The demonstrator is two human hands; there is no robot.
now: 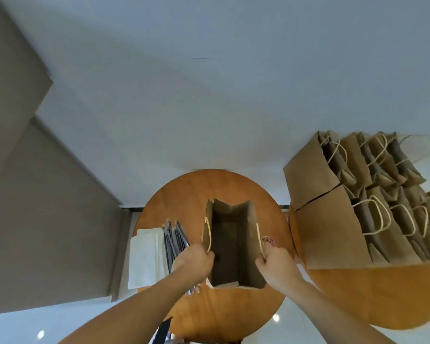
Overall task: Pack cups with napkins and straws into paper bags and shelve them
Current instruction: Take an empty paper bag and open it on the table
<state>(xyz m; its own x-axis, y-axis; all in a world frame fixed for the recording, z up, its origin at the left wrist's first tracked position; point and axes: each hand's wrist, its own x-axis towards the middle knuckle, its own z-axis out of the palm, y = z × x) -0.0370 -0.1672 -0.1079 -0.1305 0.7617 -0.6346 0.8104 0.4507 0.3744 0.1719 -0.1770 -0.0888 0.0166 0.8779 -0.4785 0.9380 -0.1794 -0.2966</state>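
A brown paper bag (231,214) stands upright and wide open on a round wooden table (184,194); its inside looks dark and empty. My left hand (193,263) grips the bag's left rim by its handle. My right hand (277,265) grips the right rim and handle. White napkins (147,256) lie in a stack to the left of the bag. Several wrapped dark straws (175,234) lie between the napkins and the bag, partly under my left hand. A red-patterned cup (268,240) peeks out behind the bag's right side, mostly hidden.
A second wooden table (358,294) on the right carries several open paper bags with handles (372,202), packed in rows. A grey wall and a brown panel (35,194) rise behind and to the left. Glossy floor shows below.
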